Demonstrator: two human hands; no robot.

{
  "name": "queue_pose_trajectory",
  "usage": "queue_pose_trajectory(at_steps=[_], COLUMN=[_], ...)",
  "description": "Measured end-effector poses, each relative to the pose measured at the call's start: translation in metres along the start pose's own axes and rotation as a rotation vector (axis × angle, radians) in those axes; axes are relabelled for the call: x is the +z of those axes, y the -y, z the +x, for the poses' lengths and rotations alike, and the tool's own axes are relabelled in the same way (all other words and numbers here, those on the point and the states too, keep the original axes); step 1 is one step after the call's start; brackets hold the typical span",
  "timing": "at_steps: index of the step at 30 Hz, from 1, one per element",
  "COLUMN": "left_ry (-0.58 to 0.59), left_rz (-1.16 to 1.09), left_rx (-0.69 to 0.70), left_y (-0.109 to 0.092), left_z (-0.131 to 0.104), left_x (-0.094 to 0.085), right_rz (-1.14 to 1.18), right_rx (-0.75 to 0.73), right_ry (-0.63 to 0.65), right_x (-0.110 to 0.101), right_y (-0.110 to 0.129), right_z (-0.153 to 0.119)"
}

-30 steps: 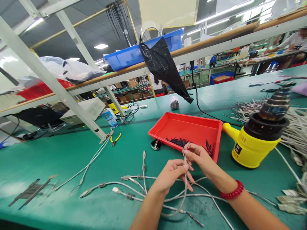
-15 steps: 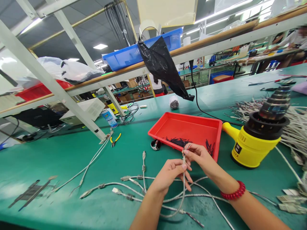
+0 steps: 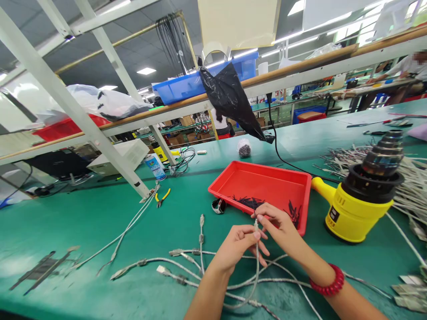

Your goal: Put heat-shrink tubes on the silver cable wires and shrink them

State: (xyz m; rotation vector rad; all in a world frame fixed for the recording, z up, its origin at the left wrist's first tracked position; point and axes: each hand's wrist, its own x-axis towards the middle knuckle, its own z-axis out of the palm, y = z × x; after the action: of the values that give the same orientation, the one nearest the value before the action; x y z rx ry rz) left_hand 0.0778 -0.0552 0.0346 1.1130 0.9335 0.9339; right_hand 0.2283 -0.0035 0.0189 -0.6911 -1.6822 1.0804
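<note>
Between the thumb and fingers of my left hand (image 3: 238, 246) is a grey-white cable (image 3: 256, 266), held upright near its end. My right hand (image 3: 275, 222), with a red beaded bracelet (image 3: 328, 280) on the wrist, pinches the dark thin wires or sleeve at the tip of that cable. Both hands are just in front of a red tray (image 3: 267, 178) holding thin black pieces (image 3: 245, 202). More grey cables (image 3: 163, 259) with connectors lie on the green table around and under my hands. The exact detail at the fingertips is too small to tell.
A yellow heat gun (image 3: 358, 209) stands upright right of the tray, beside a cable pile (image 3: 413, 178). Pliers (image 3: 163, 198), a watch (image 3: 218, 205) and a spray can (image 3: 155, 167) lie or stand leftward. A shelf (image 3: 300, 69) spans above. A person (image 3: 412, 71) sits far right.
The view has shifted slightly, so the scene sits a little lower and to the right. My right fingers have moved slightly at the cable tip; both hands keep their hold.
</note>
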Motion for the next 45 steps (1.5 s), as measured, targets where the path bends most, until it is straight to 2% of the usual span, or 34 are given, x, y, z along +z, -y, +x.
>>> queue_pose_trajectory(at_steps=[4,6,10,15,18,20,23,25,28,31,36,41,45], left_ry=[-0.09,-0.134,-0.2,-0.307,-0.342,-0.377,-0.55,-0.612,-0.504,-0.415,-0.44,-0.497,-0.479], left_rz=[0.087,0.158,0.333,0.647,0.902,0.956,0.857,0.716,0.467,0.31,0.192,0.255,0.286], left_rx=[0.144,0.238,0.376,0.39,0.365,0.352,0.415,0.503,0.579,0.536,0.438,0.424,0.419], left_y=[-0.005,-0.007,-0.004,0.004,0.0,-0.005,-0.011,-0.011,-0.009,-0.005,-0.001,0.0,-0.001], left_z=[-0.002,-0.003,-0.004,-0.003,-0.007,-0.009,-0.011,-0.01,-0.006,-0.003,-0.003,-0.003,-0.004], left_x=[0.0,0.001,0.004,0.001,-0.006,-0.011,-0.017,-0.017,-0.014,-0.009,-0.006,-0.007,-0.007], right_rz=[-0.153,-0.178,-0.191,-0.227,-0.216,-0.153,0.038,0.172,0.254,0.262,0.348,0.361,0.349], right_rx=[-0.108,-0.109,-0.079,-0.01,0.07,0.131,0.215,0.25,0.264,0.253,0.281,0.284,0.26], right_ry=[0.037,0.048,-0.011,-0.067,-0.06,-0.065,-0.016,0.055,0.152,0.212,0.221,0.205,0.197], right_x=[0.003,0.006,0.015,0.023,0.022,0.021,0.02,0.02,0.021,0.022,0.024,0.025,0.026], right_y=[0.014,0.019,0.023,0.02,0.014,0.011,0.008,0.01,0.015,0.019,0.022,0.022,0.02], right_z=[-0.007,-0.011,-0.017,-0.018,-0.017,-0.015,-0.012,-0.01,-0.01,-0.01,-0.011,-0.011,-0.011])
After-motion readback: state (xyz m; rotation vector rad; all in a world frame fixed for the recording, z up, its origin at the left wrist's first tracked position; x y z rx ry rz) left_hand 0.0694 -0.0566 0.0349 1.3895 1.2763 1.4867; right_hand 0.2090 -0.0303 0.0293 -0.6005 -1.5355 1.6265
